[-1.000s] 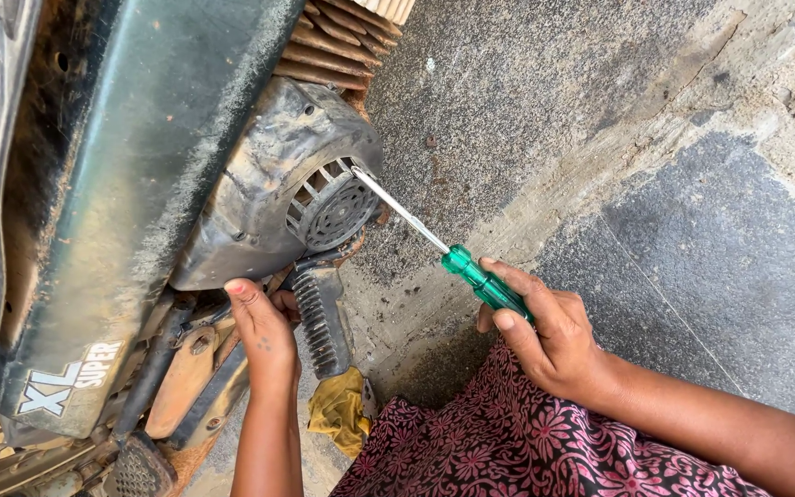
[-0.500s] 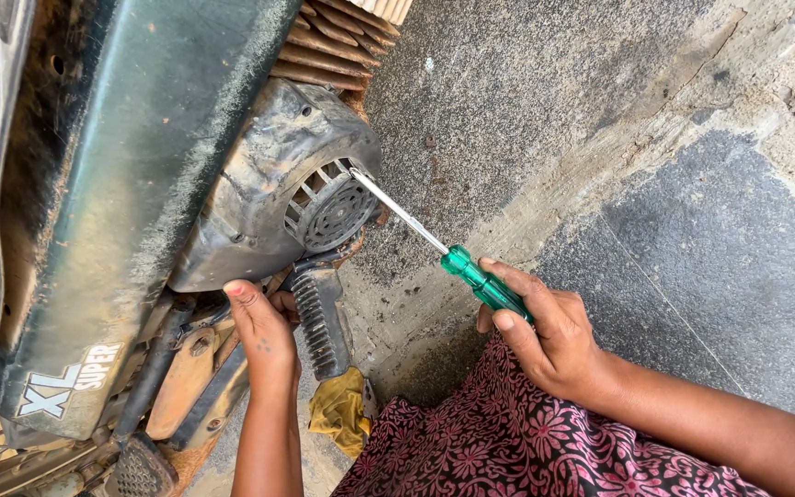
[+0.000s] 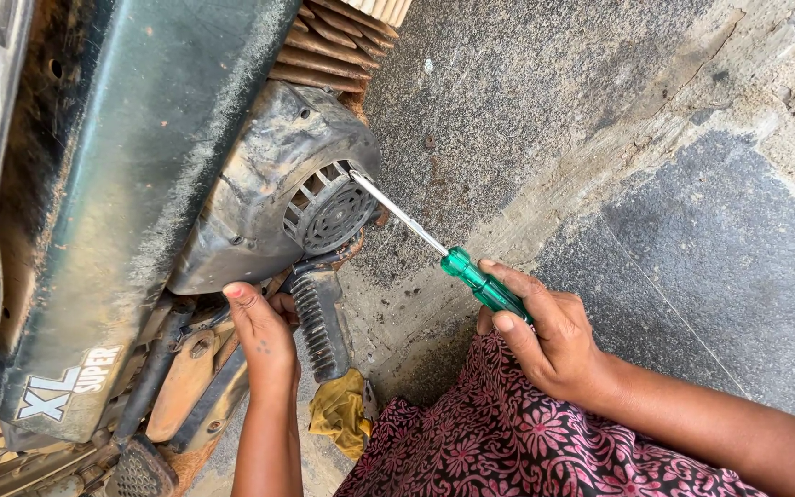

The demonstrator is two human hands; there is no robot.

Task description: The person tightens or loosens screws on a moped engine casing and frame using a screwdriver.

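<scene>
My right hand [image 3: 549, 336] grips the green handle of a screwdriver [image 3: 471, 276]. Its metal shaft runs up and left, and the tip rests at the edge of the round slotted fan grille [image 3: 328, 210] on a dusty black engine cover [image 3: 259, 193]. My left hand [image 3: 264, 336] reaches up under that cover, fingers pressed against the underside next to a ribbed black footrest [image 3: 319, 317]. What the left fingers touch is partly hidden.
A dark green body panel [image 3: 131, 184] of a small motorbike fills the left. Rusty cooling fins [image 3: 333, 46] show at the top. A yellow rag [image 3: 342, 414] lies on the grey stone floor [image 3: 692, 239]. Patterned maroon cloth [image 3: 499, 433] covers my lap.
</scene>
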